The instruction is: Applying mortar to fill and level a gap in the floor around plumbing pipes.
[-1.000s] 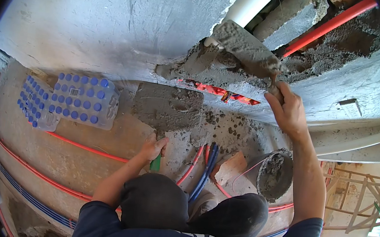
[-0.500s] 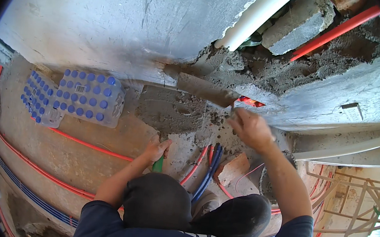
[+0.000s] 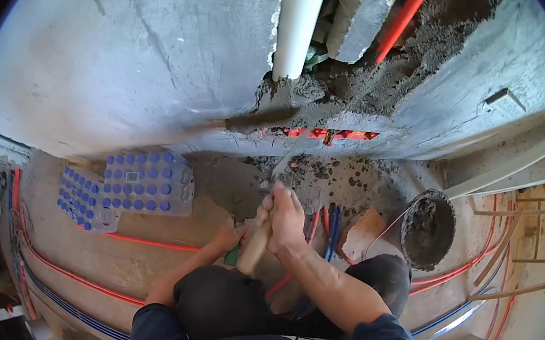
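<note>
My right hand (image 3: 285, 220) is closed around the tan handle of a trowel (image 3: 252, 252). The trowel's blade shows nearly edge-on beyond my knuckles, in front of the wall slot. Red junction boxes (image 3: 355, 136) with wires sit in that slot, at the foot of the grey wall (image 3: 186, 39). Just left of it, my left hand (image 3: 228, 237) grips a green-handled tool (image 3: 231, 256). A flat plate (image 3: 227, 182) smeared with grey mortar lies beyond that hand; my right hand partly hides it. Wet mortar (image 3: 356, 85) fills part of the broken wall channel above.
Packs of blue-capped bottles (image 3: 150, 183) stand on the left. A bucket of mortar (image 3: 428, 229) is at the right, near a brick piece (image 3: 363, 233). Red conduits (image 3: 82, 280) and blue conduits (image 3: 332, 234) run over the floor. A white pipe (image 3: 299, 25) descends the channel; a wooden frame (image 3: 537, 234) stands far right.
My right hand has come down and left from the wall, bringing the trowel close beside my left hand. The view has shifted, and the mortar bucket now shows fully.
</note>
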Available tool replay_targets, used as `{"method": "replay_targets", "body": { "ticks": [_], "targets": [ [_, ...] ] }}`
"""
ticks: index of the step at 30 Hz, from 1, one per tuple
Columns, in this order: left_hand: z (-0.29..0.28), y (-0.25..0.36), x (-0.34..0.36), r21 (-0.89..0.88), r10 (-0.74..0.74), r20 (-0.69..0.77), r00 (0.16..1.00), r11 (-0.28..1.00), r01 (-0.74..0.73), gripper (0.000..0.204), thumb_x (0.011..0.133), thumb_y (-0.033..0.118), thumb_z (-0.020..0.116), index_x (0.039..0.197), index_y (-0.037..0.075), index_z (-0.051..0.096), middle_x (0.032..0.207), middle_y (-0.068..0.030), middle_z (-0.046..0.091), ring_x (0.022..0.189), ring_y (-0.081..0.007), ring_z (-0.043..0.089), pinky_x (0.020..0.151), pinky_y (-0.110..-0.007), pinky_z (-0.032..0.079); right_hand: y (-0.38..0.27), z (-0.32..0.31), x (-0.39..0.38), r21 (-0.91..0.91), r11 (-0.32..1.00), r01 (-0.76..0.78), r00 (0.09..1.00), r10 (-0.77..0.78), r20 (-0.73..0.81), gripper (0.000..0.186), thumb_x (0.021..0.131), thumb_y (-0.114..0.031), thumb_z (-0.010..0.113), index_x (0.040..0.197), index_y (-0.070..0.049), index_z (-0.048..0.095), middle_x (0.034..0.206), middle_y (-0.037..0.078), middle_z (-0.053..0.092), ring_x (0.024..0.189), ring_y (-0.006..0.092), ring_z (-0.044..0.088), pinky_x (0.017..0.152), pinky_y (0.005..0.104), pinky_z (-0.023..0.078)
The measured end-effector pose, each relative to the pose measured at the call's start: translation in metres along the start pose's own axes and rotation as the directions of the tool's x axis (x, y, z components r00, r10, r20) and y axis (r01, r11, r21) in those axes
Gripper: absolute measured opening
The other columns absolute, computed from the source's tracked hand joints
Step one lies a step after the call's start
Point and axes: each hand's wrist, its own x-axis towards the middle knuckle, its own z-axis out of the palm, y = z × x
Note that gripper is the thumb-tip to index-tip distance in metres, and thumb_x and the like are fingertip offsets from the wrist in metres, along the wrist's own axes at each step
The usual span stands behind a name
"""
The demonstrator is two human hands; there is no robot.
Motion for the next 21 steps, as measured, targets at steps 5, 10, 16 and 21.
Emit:
{"method": "replay_targets", "body": {
  "ticks": [5, 10, 16, 21],
  "targets": [
    [-0.019, 0.045, -0.015, -0.032, -0.059, -0.074, 0.995, 0.998, 0.057, 0.039, 0.092, 0.033, 0.061, 0.111, 0.000, 0.055, 0.075, -0.0073, 0.061, 0.058, -0.0163, 0.057, 0.056, -0.028, 0.048, 0.010, 0.055, 0.022, 0.317, 0.948, 0.007, 1.000, -0.003, -0.012, 0.019, 0.098, -0.029, 0.052, 0.090, -0.013, 0.046, 0.072, 0.001, 0.046, 0.056, 0.0120, 0.045, 0.050, 0.0261, 0.039],
    [-0.004, 0.076, -0.027, -0.113, -0.126, -0.154, 0.980, 0.988, 0.109, 0.038, 0.092, 0.034, 0.060, 0.112, 0.001, 0.055, 0.076, -0.0076, 0.060, 0.058, -0.0170, 0.056, 0.055, -0.029, 0.047, 0.026, 0.104, 0.018, 0.333, 0.943, -0.030, 0.995, -0.003, 0.098, 0.019, 0.099, -0.030, 0.051, 0.093, -0.013, 0.045, 0.072, 0.003, 0.048, 0.054, 0.0131, 0.046, 0.047, 0.0285, 0.041],
    [-0.006, 0.094, -0.038, -0.265, -0.217, -0.186, 0.958, 0.950, 0.164, 0.038, 0.093, 0.035, 0.059, 0.112, 0.003, 0.055, 0.077, -0.0079, 0.059, 0.058, -0.0177, 0.055, 0.055, -0.029, 0.046, 0.036, 0.110, 0.004, 0.189, 0.976, -0.108, 0.983, 0.077, 0.166, 0.019, 0.100, -0.029, 0.051, 0.097, -0.012, 0.043, 0.070, 0.003, 0.048, 0.049, 0.0138, 0.047, 0.044, 0.0291, 0.041],
    [-0.026, 0.106, -0.049, -0.394, -0.292, -0.203, 0.935, 0.898, 0.195, 0.037, 0.093, 0.036, 0.059, 0.112, 0.004, 0.055, 0.078, -0.0081, 0.058, 0.058, -0.0183, 0.055, 0.054, -0.030, 0.046, 0.028, 0.092, -0.002, 0.047, 0.987, -0.155, 0.965, 0.141, 0.223, 0.019, 0.099, -0.028, 0.051, 0.098, -0.012, 0.043, 0.070, 0.004, 0.048, 0.048, 0.0141, 0.048, 0.043, 0.0295, 0.041]
  ]
}}
